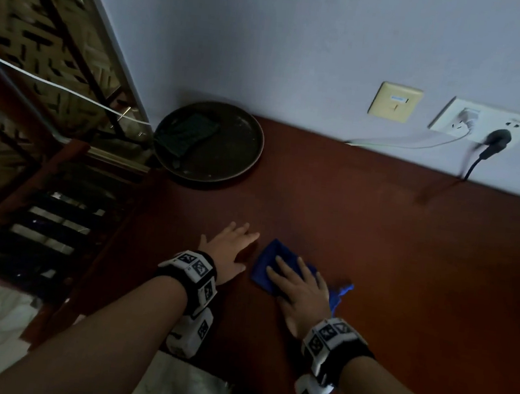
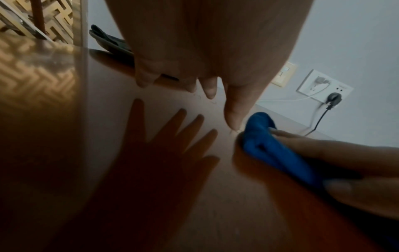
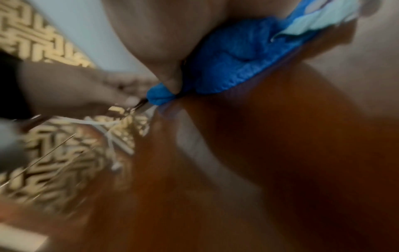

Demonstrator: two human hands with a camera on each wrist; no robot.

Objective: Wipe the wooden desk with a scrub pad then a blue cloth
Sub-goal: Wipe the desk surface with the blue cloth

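The blue cloth [image 1: 265, 262] lies bunched on the reddish-brown wooden desk [image 1: 376, 242], near its front edge. My right hand [image 1: 297, 285] presses down on it with straight fingers; a corner of cloth sticks out to the right. In the left wrist view the cloth [image 2: 272, 146] sits under the right hand's fingers [image 2: 319, 148]. My left hand [image 1: 233, 245] rests flat on the bare desk just left of the cloth, fingers spread and holding nothing. The dark green scrub pad [image 1: 188, 133] lies in a round dark tray [image 1: 241, 149] at the desk's back left corner.
On the back wall are a beige plate [image 1: 394, 102] and a white socket [image 1: 484, 125] with a black plug [image 1: 497, 138] and cords hanging to the desk. A patterned lattice screen [image 1: 27, 40] stands beyond the desk's left edge.
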